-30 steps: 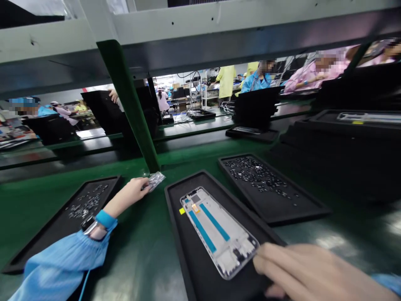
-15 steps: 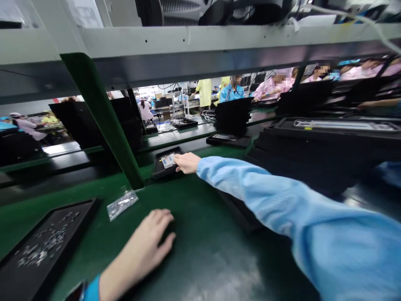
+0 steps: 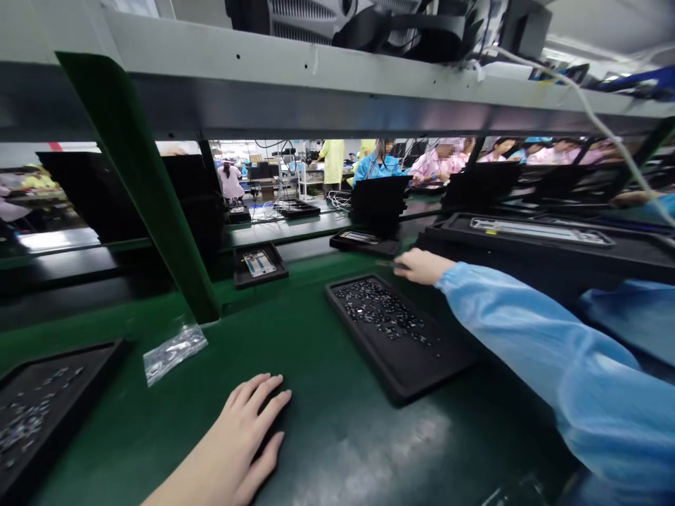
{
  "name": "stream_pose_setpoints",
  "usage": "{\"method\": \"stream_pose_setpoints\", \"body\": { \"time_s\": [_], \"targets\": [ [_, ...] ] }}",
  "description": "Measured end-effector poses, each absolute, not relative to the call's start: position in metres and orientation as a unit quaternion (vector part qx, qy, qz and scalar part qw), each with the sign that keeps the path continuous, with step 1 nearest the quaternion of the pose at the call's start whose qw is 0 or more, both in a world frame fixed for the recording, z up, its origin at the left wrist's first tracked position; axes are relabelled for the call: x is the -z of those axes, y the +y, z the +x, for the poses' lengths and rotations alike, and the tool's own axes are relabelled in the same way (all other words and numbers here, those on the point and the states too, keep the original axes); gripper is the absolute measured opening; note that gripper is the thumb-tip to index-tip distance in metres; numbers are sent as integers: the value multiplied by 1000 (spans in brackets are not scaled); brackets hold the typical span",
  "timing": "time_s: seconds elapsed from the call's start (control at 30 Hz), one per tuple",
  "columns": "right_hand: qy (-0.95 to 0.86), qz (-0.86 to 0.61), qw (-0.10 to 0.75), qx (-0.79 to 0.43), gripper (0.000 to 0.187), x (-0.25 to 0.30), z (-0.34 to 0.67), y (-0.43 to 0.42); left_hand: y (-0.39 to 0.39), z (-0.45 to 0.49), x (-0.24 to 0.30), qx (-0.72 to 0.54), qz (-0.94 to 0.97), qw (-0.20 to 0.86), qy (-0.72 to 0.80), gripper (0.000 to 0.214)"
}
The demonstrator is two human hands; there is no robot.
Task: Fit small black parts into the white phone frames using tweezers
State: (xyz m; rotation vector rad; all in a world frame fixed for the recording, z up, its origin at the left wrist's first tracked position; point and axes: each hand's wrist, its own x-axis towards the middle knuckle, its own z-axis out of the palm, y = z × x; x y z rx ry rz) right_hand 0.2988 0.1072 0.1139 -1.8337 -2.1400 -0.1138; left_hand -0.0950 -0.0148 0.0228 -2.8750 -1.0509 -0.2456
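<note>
My left hand (image 3: 245,429) lies on the green tabletop (image 3: 306,414), fingers spread and nothing in them. Over the far end of a black tray (image 3: 369,351) is my right hand (image 3: 422,266), closed in a pinch. From its fingertips a thin dark tool points left; blurred, it looks like tweezers (image 3: 387,264). Many tiny dark parts (image 3: 377,302) are scattered in that tray. Farther back on the left, a smaller black tray (image 3: 240,274) holds a flat silvery phone frame (image 3: 259,263).
A second tray (image 3: 68,422) of small parts stands at the left, with a clear plastic bag (image 3: 175,353) beside it. A green post (image 3: 142,190) rises to the overhead shelf (image 3: 316,77). Stacked black trays (image 3: 527,260) stand at right. Co-workers sit beyond.
My right hand has moved right, away from the phone frame in the small tray, to above the parts tray. The view has shifted, uncovering that parts tray. My left hand remains on the table.
</note>
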Motion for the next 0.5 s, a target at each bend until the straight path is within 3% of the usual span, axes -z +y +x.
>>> {"method": "stream_pose_setpoints", "body": {
  "time_s": [0.13,0.33,0.5],
  "targets": [
    [-721,-678,133,-51,34,-67,350,83,-12,-99,-20,92,-936,46,-338,44],
    [-724,-661,175,-92,32,-22,341,85,-10,-100,-23,105,-937,31,-330,45],
    [-721,-649,216,-110,26,-13,322,81,-22,-93,-34,199,-911,-89,-349,19]
  ]
}}
